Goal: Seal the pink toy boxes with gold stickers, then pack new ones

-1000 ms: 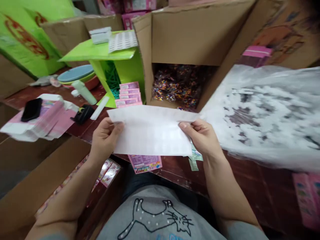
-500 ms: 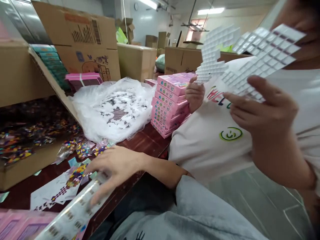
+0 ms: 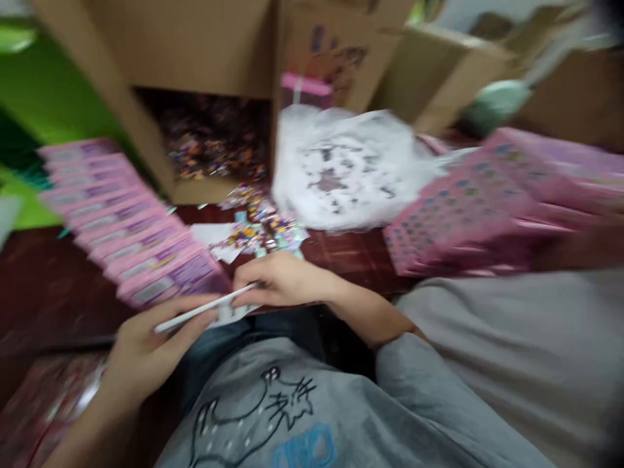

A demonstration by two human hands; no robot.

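Observation:
My left hand (image 3: pixel 149 338) pinches one end of a white sheet of barcode stickers (image 3: pixel 221 313), with its thumb below and fingers above. At the other end my right hand (image 3: pixel 280 279) grips the same sheet between thumb and fingers. The sheet is seen nearly edge-on, with blurred dark marks on its underside, and it hangs over the table's front edge above my lap. Just beyond it leans a row of pink boxes (image 3: pixel 146 240), overlapping one another. Small bags of colourful beads (image 3: pixel 253 234) lie on white paper beyond my right hand.
An open cardboard box (image 3: pixel 195 192) holds many more bead bags. To its right, a white plastic bag (image 3: pixel 292 195) holds white pieces. Pink boxes (image 3: pixel 463 208) are stacked on the right, near a person's light clothing (image 3: pixel 526 338). Green material (image 3: pixel 53 97) stands at left.
The view has swung left and down, blurring the picture. My left hand has come into sight on the sticker sheet, now held nearly edge-on. The neighbour's hands and white plastic pieces have left view.

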